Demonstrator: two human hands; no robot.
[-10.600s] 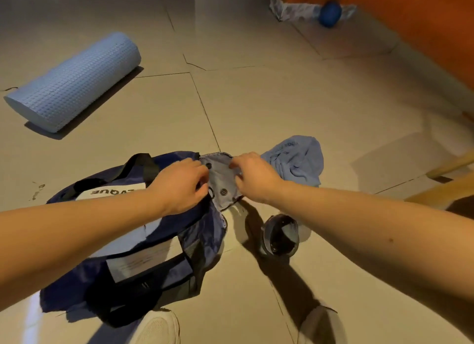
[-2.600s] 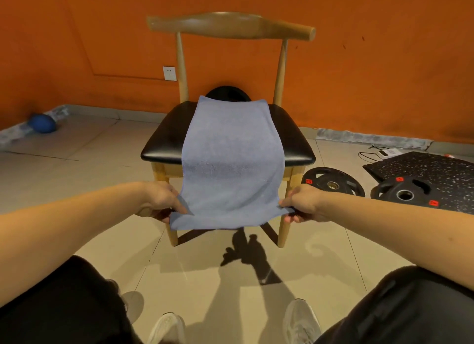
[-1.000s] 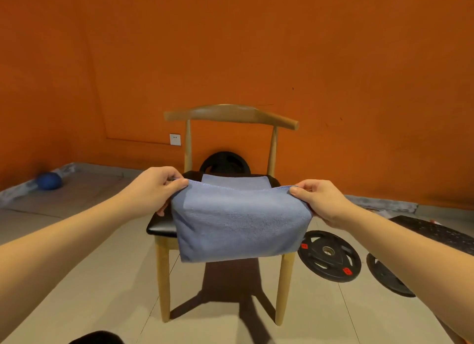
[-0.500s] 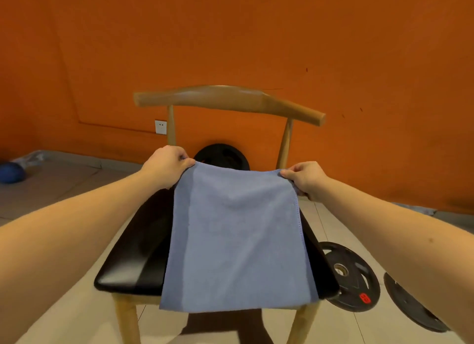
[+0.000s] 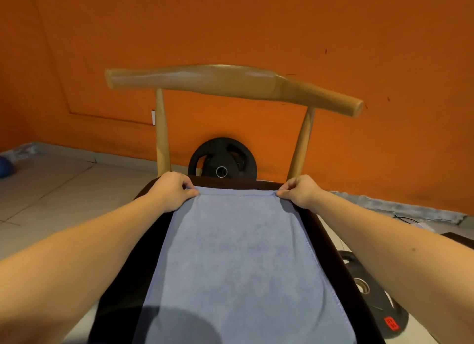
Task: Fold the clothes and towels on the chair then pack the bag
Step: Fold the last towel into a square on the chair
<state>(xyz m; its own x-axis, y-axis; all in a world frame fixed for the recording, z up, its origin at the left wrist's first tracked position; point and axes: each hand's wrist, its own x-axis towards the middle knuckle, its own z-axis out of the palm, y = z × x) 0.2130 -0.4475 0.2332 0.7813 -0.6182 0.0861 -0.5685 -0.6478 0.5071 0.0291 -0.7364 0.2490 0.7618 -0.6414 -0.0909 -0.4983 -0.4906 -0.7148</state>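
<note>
A blue-grey towel [image 5: 238, 261] lies folded in half along the black seat of a wooden chair [image 5: 230, 83]. Its doubled far edge sits near the back of the seat. My left hand [image 5: 172, 189] pinches the far left corner of the towel. My right hand [image 5: 300, 193] pinches the far right corner. Both hands rest low on the seat by the backrest posts. The towel's near end runs out of view at the bottom. The bag is not in view.
A black weight plate [image 5: 222, 159] leans against the orange wall behind the chair. More plates [image 5: 369, 290] lie on the floor to the right, near a dark mat [image 5: 459, 241]. A blue ball [image 5: 4, 166] sits at the far left.
I lifted the towel's hanging end, carried it over to the seat's back and laid it down, folding the towel in half. My head has come closer to the chair.
</note>
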